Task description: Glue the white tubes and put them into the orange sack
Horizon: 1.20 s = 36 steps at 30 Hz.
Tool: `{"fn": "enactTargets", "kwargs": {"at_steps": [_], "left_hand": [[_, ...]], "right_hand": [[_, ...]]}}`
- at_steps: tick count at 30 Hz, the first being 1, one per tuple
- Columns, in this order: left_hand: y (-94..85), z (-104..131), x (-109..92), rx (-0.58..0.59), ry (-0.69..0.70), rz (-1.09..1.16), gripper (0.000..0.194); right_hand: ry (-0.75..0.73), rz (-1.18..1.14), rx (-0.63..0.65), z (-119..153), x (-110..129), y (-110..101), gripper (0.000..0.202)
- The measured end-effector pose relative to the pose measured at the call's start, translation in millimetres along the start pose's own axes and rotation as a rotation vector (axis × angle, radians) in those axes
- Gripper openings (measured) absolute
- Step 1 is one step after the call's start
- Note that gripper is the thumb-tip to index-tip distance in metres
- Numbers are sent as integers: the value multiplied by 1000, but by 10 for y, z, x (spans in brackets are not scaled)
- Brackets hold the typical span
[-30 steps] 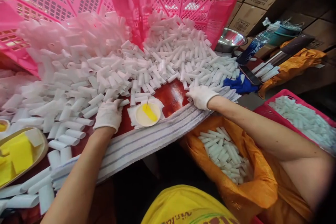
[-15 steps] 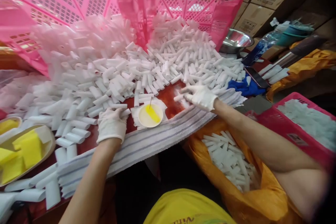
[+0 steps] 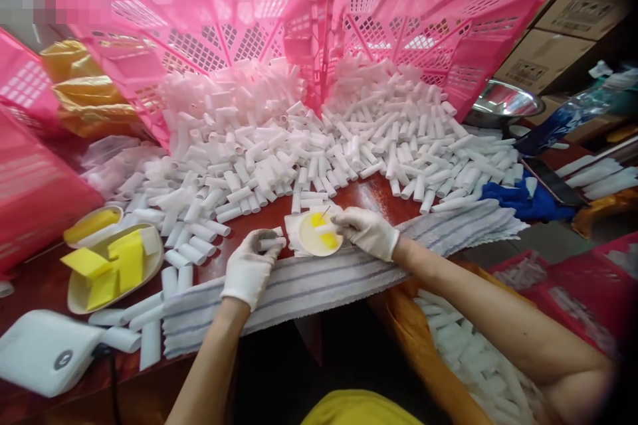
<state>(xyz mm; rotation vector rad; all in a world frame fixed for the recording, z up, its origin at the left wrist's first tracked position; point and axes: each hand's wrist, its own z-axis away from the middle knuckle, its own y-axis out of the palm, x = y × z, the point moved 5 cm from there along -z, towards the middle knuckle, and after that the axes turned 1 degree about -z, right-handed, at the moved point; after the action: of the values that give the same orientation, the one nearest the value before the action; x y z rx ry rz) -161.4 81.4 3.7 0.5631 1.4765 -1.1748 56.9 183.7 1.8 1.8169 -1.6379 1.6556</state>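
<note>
My left hand [image 3: 249,269], in a white glove, is curled around a short white tube [image 3: 272,244] just left of a small round dish [image 3: 308,242]. A second tube end seems to show beside that one. Also gloved, my right hand [image 3: 369,232] pinches another white tube [image 3: 326,229] over the dish. Under it lies a yellow sponge strip [image 3: 329,240] with a thin pin or stick standing in it. The dish rests on a white cloth or paper pad. A large heap of white tubes [image 3: 279,153] spreads behind both hands.
Pink plastic crates [image 3: 239,33] stand behind the heap. A striped towel [image 3: 299,285] lines the table's front edge. To the left are a tray with yellow sponges [image 3: 124,262] and a white device [image 3: 50,352]. A bottle [image 3: 573,109] and a blue cloth [image 3: 523,199] lie right.
My right hand has moved left from the table beside the heap to the dish, bringing a tube over the sponge. My left hand still grips its tube. The camera view has shifted up and left.
</note>
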Motion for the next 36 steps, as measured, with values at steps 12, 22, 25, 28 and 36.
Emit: {"fn": "enactTargets", "kwargs": {"at_steps": [12, 22, 25, 28, 36], "left_hand": [[-1, 52, 104, 22, 9, 73, 37], [76, 178, -25, 115, 128, -34, 46], [98, 199, -54, 119, 123, -64, 46], [110, 202, -37, 103, 149, -70, 43], [317, 295, -8, 185, 274, -103, 32]], "right_hand": [[26, 3, -10, 248, 31, 27, 27], [20, 38, -103, 312, 67, 25, 22], [93, 76, -50, 314, 27, 40, 27], [-6, 97, -87, 333, 56, 22, 15], [194, -204, -214, 534, 262, -85, 19]]}}
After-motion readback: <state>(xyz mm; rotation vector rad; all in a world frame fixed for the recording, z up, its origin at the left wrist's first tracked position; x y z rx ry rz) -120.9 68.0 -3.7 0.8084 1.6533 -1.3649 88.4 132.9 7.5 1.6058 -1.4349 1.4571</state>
